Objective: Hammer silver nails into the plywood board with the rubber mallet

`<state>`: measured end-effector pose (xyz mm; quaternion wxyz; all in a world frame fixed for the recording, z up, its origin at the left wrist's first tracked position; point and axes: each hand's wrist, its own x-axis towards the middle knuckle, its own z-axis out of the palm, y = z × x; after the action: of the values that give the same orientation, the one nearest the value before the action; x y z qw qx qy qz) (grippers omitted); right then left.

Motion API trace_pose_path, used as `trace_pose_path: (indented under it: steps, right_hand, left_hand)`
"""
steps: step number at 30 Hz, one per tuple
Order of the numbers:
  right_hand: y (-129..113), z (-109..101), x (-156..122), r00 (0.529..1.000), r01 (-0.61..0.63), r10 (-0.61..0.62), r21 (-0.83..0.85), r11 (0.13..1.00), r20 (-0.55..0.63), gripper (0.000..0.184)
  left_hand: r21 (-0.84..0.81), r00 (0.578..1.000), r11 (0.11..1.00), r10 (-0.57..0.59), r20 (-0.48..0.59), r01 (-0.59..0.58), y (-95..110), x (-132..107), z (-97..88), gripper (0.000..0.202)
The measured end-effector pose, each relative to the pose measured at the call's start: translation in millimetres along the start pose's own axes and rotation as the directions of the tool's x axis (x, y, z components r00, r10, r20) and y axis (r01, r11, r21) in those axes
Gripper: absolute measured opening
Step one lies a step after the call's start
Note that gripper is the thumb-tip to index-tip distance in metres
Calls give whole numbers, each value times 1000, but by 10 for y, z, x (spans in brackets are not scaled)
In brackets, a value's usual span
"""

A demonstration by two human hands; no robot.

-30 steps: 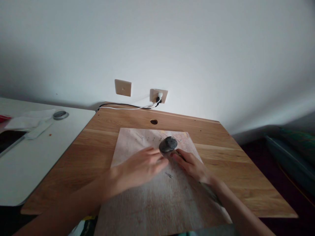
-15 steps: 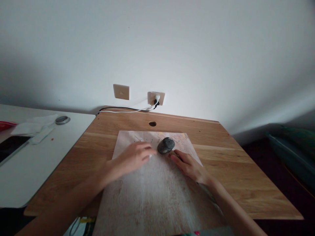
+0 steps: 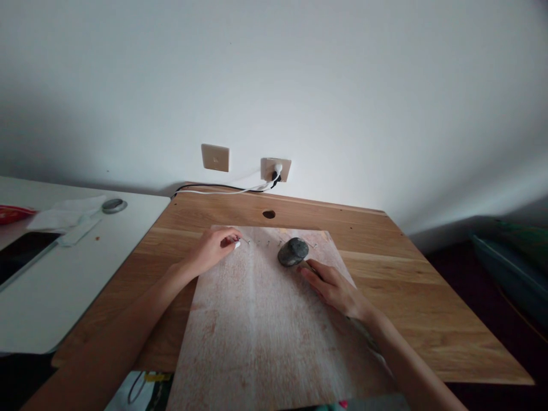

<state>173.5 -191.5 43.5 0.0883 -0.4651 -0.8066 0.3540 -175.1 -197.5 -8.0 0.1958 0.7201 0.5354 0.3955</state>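
Observation:
A pale wooden board (image 3: 265,331) lies on a brown wooden desk (image 3: 411,308). A row of small nails (image 3: 259,242) stands along the board's far edge. My left hand (image 3: 214,246) is at the board's far left corner, its fingertips pinched together by the leftmost nail. My right hand (image 3: 331,288) rests on the board, fingers closed round the handle of a tool with a dark rounded head (image 3: 293,252), which sits on the board near the nails.
A white table (image 3: 64,279) adjoins on the left, with a dark tablet (image 3: 19,251), white papers (image 3: 64,217) and a small round grey object (image 3: 113,205). A wall socket (image 3: 275,169) with cables is behind the desk. A hole (image 3: 268,214) pierces the desk.
My left hand has moved from beside the dark tool head leftward and away to the far left end of the nail row. My right hand and the tool stayed put.

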Motion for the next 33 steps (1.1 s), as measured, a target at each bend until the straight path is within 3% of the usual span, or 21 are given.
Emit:
trace_pose_path:
  steps: [10, 14, 21, 25, 33]
  right_hand:
    - [-18, 36, -10, 1000, 1, -1, 14, 1000, 1, 41]
    - [-284, 48, 108, 1000, -14, 15, 99, 995, -12, 36]
    - [-761, 132, 623, 998, 58, -60, 89, 994, 24, 28]
    - [-814, 189, 750, 996, 73, -77, 92, 993, 35, 29]
    - [-823, 174, 720, 996, 69, -74, 98, 993, 47, 28]
  left_hand:
    - [56, 999, 997, 49, -18, -48, -31, 10, -2, 14]
    - [83, 998, 995, 61, -22, -59, -22, 18, 15, 18]
    - [28, 1000, 1000, 10, -21, -10, 19, 25, 16, 12]
    - [11, 999, 999, -37, -36, 38, 15, 33, 42, 11]
    - [20, 999, 1000, -23, -41, 24, 39, 31, 52, 15]
